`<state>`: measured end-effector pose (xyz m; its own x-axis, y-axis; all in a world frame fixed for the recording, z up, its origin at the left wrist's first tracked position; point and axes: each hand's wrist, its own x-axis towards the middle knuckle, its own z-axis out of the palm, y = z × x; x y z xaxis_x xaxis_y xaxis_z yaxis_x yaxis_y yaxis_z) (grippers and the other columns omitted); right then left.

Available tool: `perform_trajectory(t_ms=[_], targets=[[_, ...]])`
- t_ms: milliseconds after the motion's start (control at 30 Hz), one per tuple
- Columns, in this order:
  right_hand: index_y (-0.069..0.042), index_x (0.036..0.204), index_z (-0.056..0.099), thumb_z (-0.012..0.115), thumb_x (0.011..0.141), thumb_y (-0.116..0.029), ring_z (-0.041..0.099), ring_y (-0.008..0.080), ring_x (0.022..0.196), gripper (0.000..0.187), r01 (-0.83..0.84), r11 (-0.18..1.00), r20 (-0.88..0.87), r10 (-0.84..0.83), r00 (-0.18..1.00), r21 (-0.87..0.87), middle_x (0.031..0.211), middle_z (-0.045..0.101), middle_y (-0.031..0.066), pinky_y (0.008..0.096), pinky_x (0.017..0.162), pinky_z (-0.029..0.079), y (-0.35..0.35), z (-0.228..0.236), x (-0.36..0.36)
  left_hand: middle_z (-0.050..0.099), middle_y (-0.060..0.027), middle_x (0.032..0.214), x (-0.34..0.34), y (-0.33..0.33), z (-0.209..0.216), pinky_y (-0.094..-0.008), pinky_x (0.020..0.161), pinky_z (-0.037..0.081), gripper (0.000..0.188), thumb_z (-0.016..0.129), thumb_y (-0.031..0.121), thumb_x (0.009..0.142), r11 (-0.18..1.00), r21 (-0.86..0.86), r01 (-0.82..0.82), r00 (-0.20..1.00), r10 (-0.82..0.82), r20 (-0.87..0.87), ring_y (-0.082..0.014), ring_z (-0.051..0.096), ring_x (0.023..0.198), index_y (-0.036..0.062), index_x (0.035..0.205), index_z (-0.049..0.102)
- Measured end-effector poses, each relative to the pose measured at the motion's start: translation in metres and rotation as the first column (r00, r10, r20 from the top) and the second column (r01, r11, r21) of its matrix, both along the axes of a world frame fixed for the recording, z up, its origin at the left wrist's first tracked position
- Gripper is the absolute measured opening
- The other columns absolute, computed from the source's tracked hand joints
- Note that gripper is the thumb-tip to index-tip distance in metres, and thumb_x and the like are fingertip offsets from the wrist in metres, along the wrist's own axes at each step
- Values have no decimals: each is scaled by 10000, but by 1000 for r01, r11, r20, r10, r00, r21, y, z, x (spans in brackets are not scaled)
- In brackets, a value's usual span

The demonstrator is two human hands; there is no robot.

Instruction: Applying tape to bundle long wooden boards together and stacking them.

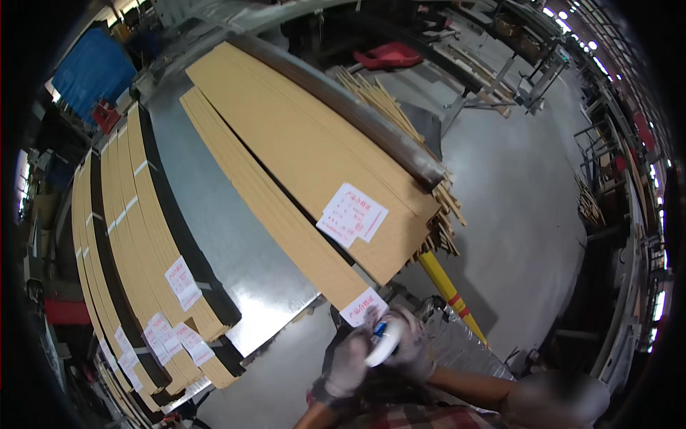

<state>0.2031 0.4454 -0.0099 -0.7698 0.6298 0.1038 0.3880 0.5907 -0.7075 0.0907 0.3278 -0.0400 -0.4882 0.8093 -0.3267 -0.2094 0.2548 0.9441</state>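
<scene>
Both my hands, in greyish work gloves, are close together at the lower middle. In my right hand (409, 342) is a white roll, which looks like tape (386, 344), with a blue patch at its upper end. My left hand (347, 366) is closed beside the roll's lower end; what its fingers pinch is hidden and smeared. Just beyond them, a white label with red print (363, 307) lies on the near end of a narrow cardboard-wrapped strip (286, 222). Next to that strip lies a wide cardboard-wrapped panel (314, 136) bearing overlapping labels (353, 214).
More cardboard-wrapped strips (125, 236) with black edges and labels lie at left on the metal tabletop (229, 236). A dark metal beam (343, 107) runs along the panel's right side. Thin wooden sticks (382, 100) are beneath it. A yellow bar (446, 289) stands near the right hand.
</scene>
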Motion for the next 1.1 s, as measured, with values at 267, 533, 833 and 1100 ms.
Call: perform_trajectory(t_ms=[267,533,833,1100], targets=[[-106,1034,648,669,797,-248,644,275,908,277,-770,619,408,670,621,156,916,650,115,444,784,487,81,72,-48,636,-69,987,4,53,3,-269,788,507,266,732,168,852,859,142,-493,763,349,544,-106,576,889,41,977,535],[-102,779,657,567,811,-244,661,307,676,172,-407,912,837,181,516,54,692,654,116,458,614,504,141,-34,-15,595,-106,1144,-13,54,-8,-328,897,499,681,745,128,831,908,68,-413,854,360,377,-179,594,1019,1,1354,329],[23,1066,569,502,918,-539,580,384,1026,585,-388,920,344,382,858,-53,1065,595,242,457,880,453,96,-9,-8,437,-244,1339,5,37,33,-449,1012,388,822,647,464,851,960,-227,166,950,-217,-225,-364,461,1230,-30,1392,275],[-5,1263,484,523,933,-377,624,323,970,499,-752,633,295,766,572,-185,1082,592,190,402,789,495,83,64,2,597,-132,993,-11,0,75,-319,710,481,533,784,325,786,935,-256,244,941,-292,-170,-191,586,846,-50,1072,536]])
